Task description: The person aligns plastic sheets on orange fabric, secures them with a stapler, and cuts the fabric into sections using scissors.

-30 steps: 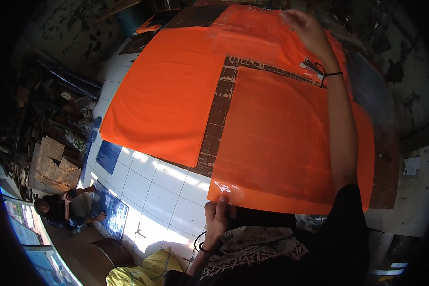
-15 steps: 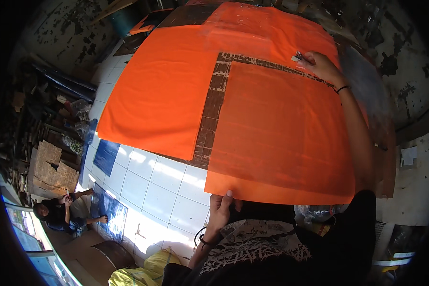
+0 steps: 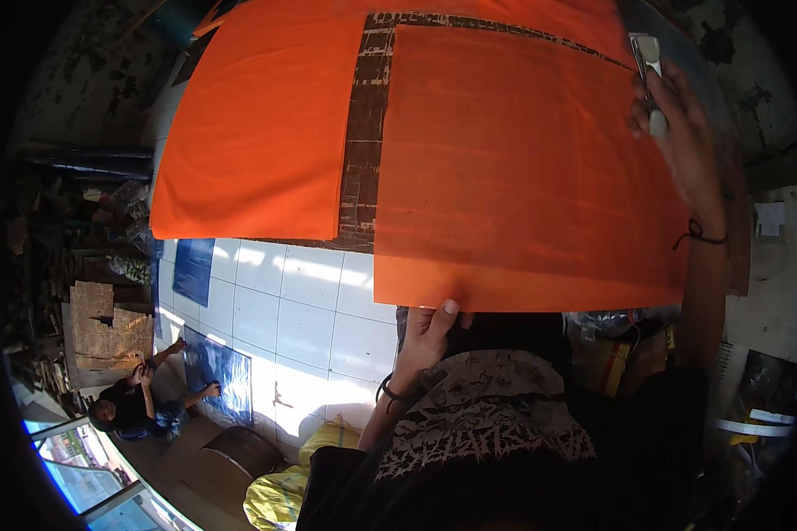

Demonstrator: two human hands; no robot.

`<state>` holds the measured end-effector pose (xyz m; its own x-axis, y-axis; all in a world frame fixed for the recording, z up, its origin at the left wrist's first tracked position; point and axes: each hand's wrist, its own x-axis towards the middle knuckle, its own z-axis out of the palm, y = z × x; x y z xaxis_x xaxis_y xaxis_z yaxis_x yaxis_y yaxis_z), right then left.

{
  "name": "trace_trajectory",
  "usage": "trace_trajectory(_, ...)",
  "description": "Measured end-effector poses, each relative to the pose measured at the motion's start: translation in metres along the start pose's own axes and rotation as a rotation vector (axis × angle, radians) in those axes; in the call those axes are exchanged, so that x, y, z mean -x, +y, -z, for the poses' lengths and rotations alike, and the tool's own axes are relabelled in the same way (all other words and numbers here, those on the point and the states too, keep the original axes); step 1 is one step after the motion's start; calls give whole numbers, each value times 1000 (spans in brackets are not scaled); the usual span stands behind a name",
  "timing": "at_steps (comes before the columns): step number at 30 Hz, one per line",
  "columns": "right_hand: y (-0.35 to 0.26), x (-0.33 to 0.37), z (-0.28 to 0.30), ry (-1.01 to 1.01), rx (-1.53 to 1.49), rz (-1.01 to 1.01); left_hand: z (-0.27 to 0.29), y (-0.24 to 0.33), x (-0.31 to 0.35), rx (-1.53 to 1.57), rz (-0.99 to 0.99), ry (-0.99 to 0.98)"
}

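Observation:
A thin, slightly see-through orange sheet [image 3: 522,168] lies over the near right part of the table and hangs a little past its front edge. My left hand [image 3: 432,334] pinches that near edge toward its left end, thumb on top and fingers underneath. Beyond the sheet's far right corner, my right hand [image 3: 686,133] is closed around a small silver and pale tool [image 3: 648,55]. Its two narrow parts stick up past the fingers; I cannot tell its exact kind. To the left, a brighter orange cloth [image 3: 252,133] lies flat.
Brown worn board [image 3: 359,164] shows between the orange pieces. White floor tiles [image 3: 305,279] lie at left, with a blue sheet [image 3: 226,376] beside a seated person [image 3: 142,403]. A yellow sack [image 3: 279,496] stands low left; piled scraps [image 3: 106,327] line the left wall.
My right hand, with the small tool, has moved right from the sheet's far edge to beyond its right corner. My left hand keeps its hold on the near edge. The whole view has shifted.

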<state>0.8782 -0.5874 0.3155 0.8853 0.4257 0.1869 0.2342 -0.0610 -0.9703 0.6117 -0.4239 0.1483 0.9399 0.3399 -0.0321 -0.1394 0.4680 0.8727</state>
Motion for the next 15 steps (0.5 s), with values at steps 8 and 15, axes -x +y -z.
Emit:
trace_trajectory(8,35,247,-72,-201,-647,-579,0,2,-6,-40,101,-124)
trace_trajectory(15,69,262,-138,-304,-790,-602,1,10,-5,-132,151,-140)
